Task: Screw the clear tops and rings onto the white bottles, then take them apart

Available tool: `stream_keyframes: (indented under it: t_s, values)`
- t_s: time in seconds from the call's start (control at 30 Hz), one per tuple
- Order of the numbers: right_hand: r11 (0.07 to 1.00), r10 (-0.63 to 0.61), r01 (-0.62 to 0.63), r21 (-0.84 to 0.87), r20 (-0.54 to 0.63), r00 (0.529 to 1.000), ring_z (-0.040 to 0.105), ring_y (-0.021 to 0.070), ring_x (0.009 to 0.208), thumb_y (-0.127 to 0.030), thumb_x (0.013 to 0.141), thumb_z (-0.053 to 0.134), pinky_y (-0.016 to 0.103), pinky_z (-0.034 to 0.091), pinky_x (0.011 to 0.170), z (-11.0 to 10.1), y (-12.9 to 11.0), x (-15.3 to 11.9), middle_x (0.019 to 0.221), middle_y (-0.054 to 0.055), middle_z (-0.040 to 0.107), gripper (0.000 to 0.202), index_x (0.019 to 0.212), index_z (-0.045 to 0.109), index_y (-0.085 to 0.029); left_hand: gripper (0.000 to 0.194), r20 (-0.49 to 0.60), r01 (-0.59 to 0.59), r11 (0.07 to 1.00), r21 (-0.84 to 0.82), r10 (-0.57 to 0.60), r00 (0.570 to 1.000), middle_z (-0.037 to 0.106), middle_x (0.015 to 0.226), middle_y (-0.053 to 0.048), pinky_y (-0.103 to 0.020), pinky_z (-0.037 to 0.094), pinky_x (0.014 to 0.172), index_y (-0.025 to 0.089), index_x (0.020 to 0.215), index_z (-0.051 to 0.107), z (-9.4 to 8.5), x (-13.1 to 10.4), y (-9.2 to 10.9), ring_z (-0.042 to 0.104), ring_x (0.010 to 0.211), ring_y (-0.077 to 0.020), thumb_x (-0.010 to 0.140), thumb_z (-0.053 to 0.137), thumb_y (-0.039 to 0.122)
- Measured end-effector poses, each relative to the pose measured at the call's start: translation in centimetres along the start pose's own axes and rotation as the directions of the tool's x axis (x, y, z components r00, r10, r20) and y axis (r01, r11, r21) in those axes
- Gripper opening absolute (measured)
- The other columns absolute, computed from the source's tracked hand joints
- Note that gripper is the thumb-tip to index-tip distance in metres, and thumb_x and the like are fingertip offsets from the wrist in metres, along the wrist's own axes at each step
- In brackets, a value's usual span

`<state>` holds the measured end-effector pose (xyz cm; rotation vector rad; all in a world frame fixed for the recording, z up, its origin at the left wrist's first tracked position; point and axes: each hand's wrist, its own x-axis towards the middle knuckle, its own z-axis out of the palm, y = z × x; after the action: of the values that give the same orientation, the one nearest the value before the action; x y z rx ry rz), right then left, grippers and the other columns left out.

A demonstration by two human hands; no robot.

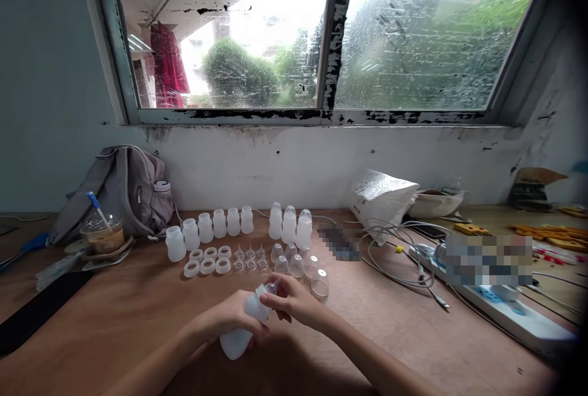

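Observation:
A translucent white bottle (236, 342) tilts to the upper right above the table's near part, with my left hand (236, 315) wrapped round its body. My right hand (290, 299) pinches the clear nipple and collar (271, 288) at the bottle's top. Beyond my hands stand white rings (208, 265) in two rows, and beside them clear nipples (250, 264). Clear caps (320, 284) are grouped just past my right hand. Several open bottles (205, 228) form a row at the back left. Three capped bottles (289, 224) stand to their right.
A grey backpack (131, 184), an iced drink cup (103, 235) and a black flat object (43, 310) lie left. On the right are a white bag (383, 197), tangled cables (395, 270), a power strip (528, 319) and yellow items (546, 236). A wall and window stand behind.

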<state>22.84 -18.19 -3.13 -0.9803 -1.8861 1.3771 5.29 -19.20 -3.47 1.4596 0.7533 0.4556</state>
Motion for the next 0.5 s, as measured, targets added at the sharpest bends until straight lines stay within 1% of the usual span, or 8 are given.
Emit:
stream_keyframes:
  t_s: [0.07,0.17,0.23,0.3,0.33,0.4,0.43,0.5]
  values:
    - [0.995,-0.030,0.022,0.097,0.076,0.997,0.045,0.0066,0.048,-0.041,0.068,0.064,0.016,0.032,0.037,-0.4,-0.3,-0.1,0.061,-0.004,0.050,0.037,0.092,0.050,-0.017,0.030,0.034,0.042,0.998,-0.038,-0.041,0.999,0.055,0.062,0.003,-0.020,0.040,0.042,0.016,0.089,0.061,-0.2,-0.2,0.0,0.049,0.045,-0.0087,0.059,0.063,0.019]
    - [0.980,-0.078,0.037,0.194,0.211,0.974,0.048,0.0075,0.058,-0.033,0.064,0.069,0.017,0.037,0.046,-1.1,-0.7,-0.3,0.070,-0.002,0.052,0.043,0.101,0.052,-0.019,0.025,0.073,0.124,0.988,-0.092,-0.118,0.990,0.054,0.056,0.003,-0.020,0.039,0.039,0.015,0.081,0.059,-0.7,-0.5,-0.1,0.050,0.042,-0.0104,0.058,0.064,0.020]
    - [0.972,-0.097,0.035,0.234,0.258,0.961,0.049,0.0083,0.064,-0.029,0.062,0.071,0.019,0.039,0.053,-1.4,-0.8,-0.4,0.074,-0.002,0.053,0.047,0.105,0.053,-0.020,0.024,0.087,0.145,0.982,-0.119,-0.136,0.987,0.054,0.056,0.003,-0.021,0.039,0.040,0.015,0.079,0.057,-0.9,-0.6,-0.1,0.051,0.044,-0.0109,0.058,0.065,0.020]
    - [0.965,-0.108,0.044,0.260,0.236,0.966,0.050,0.0098,0.072,-0.027,0.059,0.073,0.019,0.041,0.057,-1.5,-0.9,-0.5,0.082,0.000,0.053,0.052,0.107,0.054,-0.022,0.022,0.103,0.146,0.979,-0.144,-0.132,0.986,0.054,0.055,0.004,-0.021,0.040,0.041,0.015,0.079,0.056,-1.1,-0.7,-0.1,0.051,0.044,-0.0107,0.058,0.064,0.020]
    - [0.964,-0.105,0.046,0.263,0.212,0.972,0.051,0.0106,0.075,-0.027,0.059,0.073,0.019,0.041,0.057,-1.5,-0.9,-0.5,0.087,0.001,0.052,0.053,0.108,0.053,-0.022,0.022,0.107,0.144,0.978,-0.152,-0.128,0.986,0.053,0.055,0.004,-0.021,0.040,0.041,0.015,0.079,0.056,-1.1,-0.7,-0.1,0.051,0.044,-0.0106,0.059,0.063,0.020]
    - [0.970,-0.069,0.029,0.242,0.160,0.985,0.052,0.0111,0.073,-0.033,0.063,0.070,0.018,0.041,0.051,-1.4,-0.8,-0.4,0.090,0.002,0.052,0.049,0.107,0.052,-0.022,0.021,0.103,0.140,0.978,-0.151,-0.125,0.987,0.054,0.055,0.004,-0.020,0.040,0.041,0.015,0.079,0.056,-1.2,-0.6,-0.1,0.051,0.043,-0.0103,0.059,0.063,0.020]
    - [0.977,-0.040,0.010,0.214,0.135,0.990,0.053,0.0105,0.068,-0.036,0.066,0.067,0.017,0.040,0.046,-1.4,-0.6,-0.4,0.087,0.002,0.052,0.045,0.105,0.052,-0.021,0.022,0.100,0.142,0.979,-0.144,-0.128,0.987,0.054,0.055,0.004,-0.020,0.040,0.040,0.015,0.079,0.057,-1.2,-0.5,-0.2,0.051,0.043,-0.0102,0.060,0.063,0.020]
    - [0.990,0.021,-0.035,0.138,0.099,0.995,0.051,0.0085,0.055,-0.043,0.070,0.061,0.016,0.037,0.038,-1.2,-0.3,-0.3,0.072,0.000,0.053,0.037,0.097,0.052,-0.017,0.022,0.108,0.153,0.980,-0.126,-0.139,0.984,0.056,0.054,0.004,-0.019,0.039,0.040,0.015,0.080,0.057,-1.2,-0.4,-0.4,0.051,0.042,-0.0102,0.060,0.063,0.019]
